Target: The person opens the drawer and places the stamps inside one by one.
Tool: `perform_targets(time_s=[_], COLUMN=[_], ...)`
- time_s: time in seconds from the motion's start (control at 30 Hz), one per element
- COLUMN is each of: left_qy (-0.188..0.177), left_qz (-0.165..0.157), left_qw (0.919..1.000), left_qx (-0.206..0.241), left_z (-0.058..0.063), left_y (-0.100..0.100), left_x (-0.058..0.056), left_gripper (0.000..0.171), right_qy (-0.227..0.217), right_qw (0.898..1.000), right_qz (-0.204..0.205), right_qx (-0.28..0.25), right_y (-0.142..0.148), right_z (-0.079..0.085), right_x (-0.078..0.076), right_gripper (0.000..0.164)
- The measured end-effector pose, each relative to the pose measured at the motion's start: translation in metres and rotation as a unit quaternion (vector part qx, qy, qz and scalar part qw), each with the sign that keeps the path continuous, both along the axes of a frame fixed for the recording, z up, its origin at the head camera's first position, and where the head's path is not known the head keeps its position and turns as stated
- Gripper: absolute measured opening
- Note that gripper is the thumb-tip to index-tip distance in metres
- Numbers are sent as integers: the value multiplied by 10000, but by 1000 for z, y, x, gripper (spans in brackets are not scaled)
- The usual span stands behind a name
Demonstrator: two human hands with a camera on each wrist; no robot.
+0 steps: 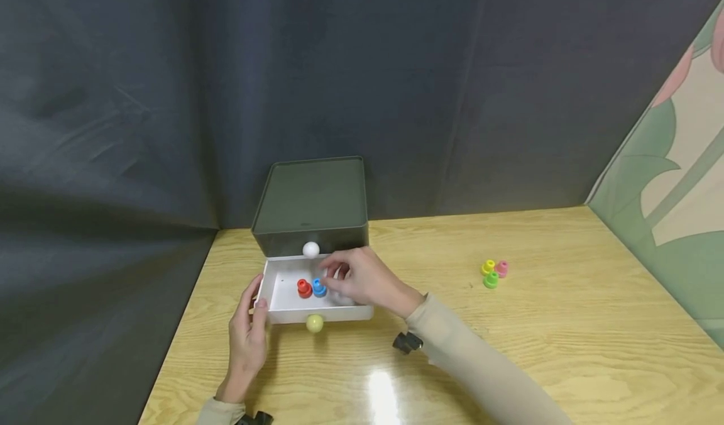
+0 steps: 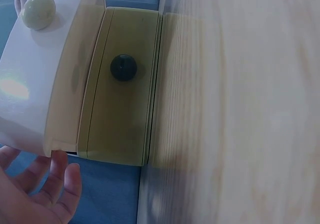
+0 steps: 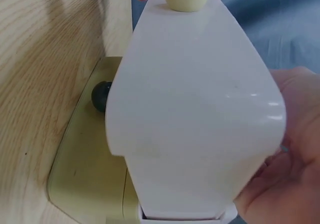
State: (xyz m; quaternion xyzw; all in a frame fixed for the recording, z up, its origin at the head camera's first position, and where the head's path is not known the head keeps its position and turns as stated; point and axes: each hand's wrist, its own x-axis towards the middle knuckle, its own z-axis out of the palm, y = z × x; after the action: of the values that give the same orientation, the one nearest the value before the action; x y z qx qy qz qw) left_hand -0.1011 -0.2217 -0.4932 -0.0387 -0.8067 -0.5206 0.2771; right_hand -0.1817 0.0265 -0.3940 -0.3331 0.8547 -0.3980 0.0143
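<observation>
A white drawer (image 1: 283, 315) with a yellowish knob (image 1: 315, 323) stands pulled out of a dark green drawer box (image 1: 317, 195). My left hand (image 1: 247, 334) holds the drawer's left front corner, its thumb at the front and its fingers along the side wall. Inside the drawer a red stepped peg (image 1: 304, 288) stands beside a blue stepped peg (image 1: 319, 288). My right hand (image 1: 362, 277) is over the drawer's right part, thumb and fingertips apart close to the blue peg. Nothing shows between them. In the right wrist view the drawer (image 3: 195, 84) hides those fingertips.
A white knob (image 1: 311, 249) sits on the box's upper front, and a dark knob (image 2: 123, 67) marks the lower drawer. Yellow (image 1: 488, 267), pink (image 1: 501, 268) and green (image 1: 491, 280) pegs stand together to the right on the wooden table (image 1: 565, 324). A dark curtain (image 1: 396, 98) hangs behind.
</observation>
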Motion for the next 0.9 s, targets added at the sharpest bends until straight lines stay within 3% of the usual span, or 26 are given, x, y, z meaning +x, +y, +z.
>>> perform_targets(time_s=[0.37,0.6,0.9], left_qy=[-83,7,-131], left_qz=[20,-13,2], left_qw=[10000,10000,9999], left_qx=[-2,9,34], left_z=[1,2,2], left_y=[0,-1,-1], left_x=[1,-1,1], left_gripper=[45,45,44], right_qy=[122,116,45], right_qw=[9944,9927,9882], right_qz=[-590,-729,-1118], right_qx=[-865,-951,-1042], right_y=[20,39,56], right_z=[1,0,-10], right_x=[8,15,25], right_gripper=[15,14,11])
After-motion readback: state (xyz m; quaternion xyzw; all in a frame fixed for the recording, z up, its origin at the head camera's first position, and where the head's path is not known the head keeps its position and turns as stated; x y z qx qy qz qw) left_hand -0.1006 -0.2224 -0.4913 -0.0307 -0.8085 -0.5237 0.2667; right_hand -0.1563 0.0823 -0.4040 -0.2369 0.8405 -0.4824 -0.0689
